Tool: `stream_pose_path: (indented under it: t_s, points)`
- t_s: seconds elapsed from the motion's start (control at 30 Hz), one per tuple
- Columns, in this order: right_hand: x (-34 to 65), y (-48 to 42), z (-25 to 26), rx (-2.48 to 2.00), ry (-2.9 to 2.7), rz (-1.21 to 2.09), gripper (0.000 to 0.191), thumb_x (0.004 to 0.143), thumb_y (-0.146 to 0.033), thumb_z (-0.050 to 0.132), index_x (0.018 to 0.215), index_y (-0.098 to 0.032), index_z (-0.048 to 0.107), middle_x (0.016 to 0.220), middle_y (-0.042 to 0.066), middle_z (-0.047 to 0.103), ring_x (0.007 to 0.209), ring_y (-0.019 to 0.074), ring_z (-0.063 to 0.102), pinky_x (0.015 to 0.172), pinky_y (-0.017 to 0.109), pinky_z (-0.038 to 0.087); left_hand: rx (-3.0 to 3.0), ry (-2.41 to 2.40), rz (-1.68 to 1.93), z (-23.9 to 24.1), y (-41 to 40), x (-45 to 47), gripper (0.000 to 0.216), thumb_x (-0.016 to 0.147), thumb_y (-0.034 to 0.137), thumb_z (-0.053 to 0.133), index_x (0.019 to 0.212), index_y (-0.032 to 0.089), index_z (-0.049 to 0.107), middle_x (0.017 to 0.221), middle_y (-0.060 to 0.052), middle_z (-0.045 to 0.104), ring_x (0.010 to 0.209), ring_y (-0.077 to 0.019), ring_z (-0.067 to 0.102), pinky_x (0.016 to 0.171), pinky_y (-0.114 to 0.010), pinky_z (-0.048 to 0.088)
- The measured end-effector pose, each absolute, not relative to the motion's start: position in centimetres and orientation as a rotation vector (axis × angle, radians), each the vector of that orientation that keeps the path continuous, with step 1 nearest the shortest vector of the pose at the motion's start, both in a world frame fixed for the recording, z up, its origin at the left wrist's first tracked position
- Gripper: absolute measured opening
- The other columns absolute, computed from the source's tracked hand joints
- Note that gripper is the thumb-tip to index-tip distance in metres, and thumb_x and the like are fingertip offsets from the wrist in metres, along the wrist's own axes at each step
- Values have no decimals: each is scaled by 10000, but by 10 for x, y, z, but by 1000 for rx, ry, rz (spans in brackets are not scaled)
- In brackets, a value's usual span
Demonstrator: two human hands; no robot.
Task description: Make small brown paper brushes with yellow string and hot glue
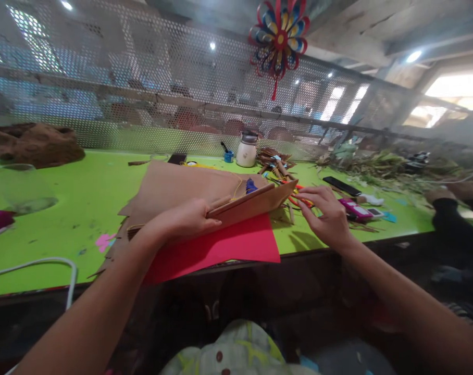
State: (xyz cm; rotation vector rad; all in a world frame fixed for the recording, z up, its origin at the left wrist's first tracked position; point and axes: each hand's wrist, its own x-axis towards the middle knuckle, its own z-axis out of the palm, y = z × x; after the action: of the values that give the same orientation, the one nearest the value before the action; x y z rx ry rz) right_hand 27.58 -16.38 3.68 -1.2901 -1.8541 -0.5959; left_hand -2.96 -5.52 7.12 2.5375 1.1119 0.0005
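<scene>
A folded sheet of brown kraft paper (256, 204) is tilted up above the table, its long fold running toward the right. My left hand (189, 219) is closed on its left end, thumb in front and fingers behind. By the paper's right corner is my right hand (324, 216), fingers bent and apart; whether the fingertips touch the edge I cannot tell. Beneath the folded piece lies a red paper sheet (221, 245) at the table's front edge. Larger brown paper sheets (182, 182) are stacked behind and left of my left hand.
On the green table (84, 203) stand a white jar (247, 150) and a small blue pot (228, 155). A black phone (341, 186) and a pink case (356, 209) lie right. A clear container (21, 187) is left. Another person's arm (449, 213) shows at far right.
</scene>
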Motion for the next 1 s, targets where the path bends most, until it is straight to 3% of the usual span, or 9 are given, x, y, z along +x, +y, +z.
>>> stream_pose_path:
  t_s: [0.23,0.47,0.67,0.87,1.0]
  points:
    - [280,-156,24,-1332,-1886,-493,204,839,-228,519,1017,-193,613,1029,107,627,1005,241,555,880,445,430,2514,1031,54,75,-63,-28,521,828,557,324,986,206,675,849,-63,677,734,-196,585,672,-240,412]
    - [283,-169,22,-1292,-1733,-634,105,792,-180,562,872,-198,628,858,83,606,843,227,566,767,412,457,2594,1081,5,73,-55,-29,607,831,582,268,833,135,679,678,-66,618,569,-170,518,555,-254,368]
    - [262,-188,37,-1201,-1695,-726,88,759,-162,599,807,-237,598,790,48,597,766,218,560,740,415,438,2499,1174,27,73,-44,-34,663,796,661,262,783,132,663,681,-69,626,598,-182,539,571,-265,383]
    - [254,-160,33,-1439,-2316,-559,74,803,-184,547,811,-181,621,859,95,625,863,233,532,767,377,435,2439,1196,45,75,-40,-36,659,780,674,280,824,146,673,710,-59,639,630,-180,551,613,-265,412]
    - [260,-128,13,-1603,-2515,-627,87,784,-195,581,796,-138,645,845,121,609,895,252,494,772,368,397,2435,1196,62,74,-39,-35,650,764,678,301,821,152,680,691,-53,633,622,-179,549,607,-264,418]
